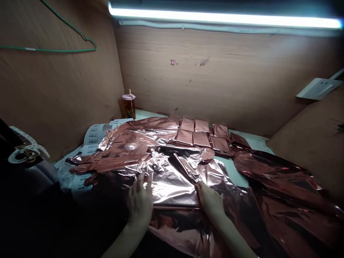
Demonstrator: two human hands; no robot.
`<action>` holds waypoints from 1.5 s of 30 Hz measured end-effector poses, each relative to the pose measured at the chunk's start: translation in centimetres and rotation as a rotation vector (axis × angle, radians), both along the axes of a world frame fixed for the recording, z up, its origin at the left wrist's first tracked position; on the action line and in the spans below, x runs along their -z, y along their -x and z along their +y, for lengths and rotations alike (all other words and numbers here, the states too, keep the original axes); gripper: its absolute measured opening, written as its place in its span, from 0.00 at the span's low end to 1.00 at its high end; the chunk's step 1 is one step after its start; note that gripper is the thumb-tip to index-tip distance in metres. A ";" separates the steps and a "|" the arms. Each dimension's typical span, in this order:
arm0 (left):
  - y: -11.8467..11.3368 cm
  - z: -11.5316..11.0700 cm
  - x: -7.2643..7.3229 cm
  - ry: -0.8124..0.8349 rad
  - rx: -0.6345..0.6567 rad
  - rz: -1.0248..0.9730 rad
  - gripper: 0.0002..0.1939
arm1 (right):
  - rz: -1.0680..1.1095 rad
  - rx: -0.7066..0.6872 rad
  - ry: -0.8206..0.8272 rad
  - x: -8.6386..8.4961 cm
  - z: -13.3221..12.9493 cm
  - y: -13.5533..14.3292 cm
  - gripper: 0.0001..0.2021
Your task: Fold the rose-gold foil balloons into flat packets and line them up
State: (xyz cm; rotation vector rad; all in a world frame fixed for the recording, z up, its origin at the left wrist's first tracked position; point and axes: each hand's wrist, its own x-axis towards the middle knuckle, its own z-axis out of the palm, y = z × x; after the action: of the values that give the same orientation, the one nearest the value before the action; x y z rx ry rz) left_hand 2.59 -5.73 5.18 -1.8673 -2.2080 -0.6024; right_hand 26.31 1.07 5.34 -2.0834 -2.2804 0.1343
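A shiny rose-gold foil sheet (174,184), by its look a flat foil balloon, lies partly folded in front of me. My right hand (211,199) is closed on its folded edge, thumb and fingers pinching the foil. My left hand (141,199) rests on the left side of the same foil, fingers apart and extended. Beneath and around it spread more flat foil balloons (142,138), with rounded ends at the left. Behind, several foil squares (201,139), folded small, sit in neat stacks.
Barcode labels (92,138) on a strip lie at the left, near a lidded cup (129,106) with a straw. More foil (282,179) covers the right side. A green hanger (61,50) hangs on the left wooden wall. A white socket box (318,89) is at the right.
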 end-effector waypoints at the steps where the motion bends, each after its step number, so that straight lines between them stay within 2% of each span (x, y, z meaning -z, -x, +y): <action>1: -0.9 0.0 0.1 -0.032 0.121 0.051 0.26 | -0.003 -0.008 0.003 -0.1 0.2 0.1 0.15; 3: -2.7 0.1 0.5 0.018 0.437 0.057 0.27 | -0.007 0.009 -0.015 -0.2 0.1 0.2 0.14; 5: -3.9 0.4 1.0 0.161 0.641 0.011 0.34 | -0.009 -0.053 -0.169 -0.1 -0.8 -0.1 0.14; 6: -4.2 0.6 1.2 0.224 0.676 -0.007 0.38 | -0.003 -0.163 -0.271 0.0 -1.4 -0.3 0.15; 8: -4.4 0.8 1.3 0.305 0.674 -0.025 0.41 | 0.019 -0.487 -0.405 0.8 -2.8 -1.1 0.19; 9: -4.3 0.9 1.2 0.328 0.664 -0.029 0.40 | 0.033 -0.633 -0.418 1.3 -3.4 -1.5 0.24; 10: -4.1 0.9 1.1 0.348 0.661 -0.032 0.40 | 0.047 -0.721 -0.397 1.9 -3.8 -1.9 0.28; 11: -3.9 0.8 0.8 0.368 0.660 -0.033 0.40 | 0.059 -0.748 -0.374 2.5 -3.9 -2.4 0.32; 13: -3.2 0.7 0.2 0.403 0.649 -0.034 0.40 | 0.080 -0.706 -0.388 3.7 -3.7 -3.3 0.34; 15: -1.8 0.5 -0.3 0.435 0.618 -0.036 0.45 | 0.082 -0.693 -0.423 4.2 -2.9 -4.1 0.33; 18: 1.8 0.3 -1.0 0.461 0.586 -0.068 0.51 | 0.066 -0.781 -0.442 3.3 -2.1 -5.1 0.32; 20: 4.7 0.0 -1.4 0.451 0.651 -0.123 0.44 | 0.115 -0.864 -0.438 2.0 -2.3 -5.6 0.30; 23: 8.7 -0.5 -2.5 0.441 0.839 -0.252 0.36 | 0.293 -0.928 -0.387 0.1 -3.6 -6.0 0.25; 25: 10.2 -0.9 -3.3 0.463 0.916 -0.356 0.33 | 0.375 -0.929 -0.273 -0.6 -4.6 -6.0 0.23; 28: 10.8 -1.1 -4.1 0.511 0.928 -0.482 0.25 | 0.437 -0.935 -0.108 -1.1 -5.7 -5.7 0.23; 31: 10.4 -0.7 -3.7 0.487 0.887 -0.601 0.17 | 0.563 -0.841 0.064 -1.7 -5.9 -5.9 0.24; 33: 10.0 -0.4 -2.9 0.437 0.750 -0.729 0.14 | 0.689 -0.686 0.230 -2.4 -5.3 -6.5 0.20; 36: 9.2 0.3 -1.8 0.358 0.468 -0.862 0.18 | 0.908 -0.508 0.463 -2.8 -3.4 -7.6 0.19; 39: 8.3 1.3 -1.5 0.307 0.286 -0.798 0.20 | 1.092 -0.376 0.542 -1.9 -0.8 -7.7 0.18; 43: 7.2 2.9 -2.0 0.363 0.103 -0.641 0.21 | 1.186 0.040 0.568 -0.2 1.7 -6.4 0.19; 45: 6.1 3.2 -2.5 0.373 0.034 -0.590 0.18 | 1.171 0.172 0.596 0.3 2.3 -5.7 0.20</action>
State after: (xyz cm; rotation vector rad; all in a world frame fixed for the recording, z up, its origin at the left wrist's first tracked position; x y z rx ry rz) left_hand -3.52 -2.49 7.69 -2.1090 -2.8250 -0.8942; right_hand 32.03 3.33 5.04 -1.5713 -1.3757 1.6511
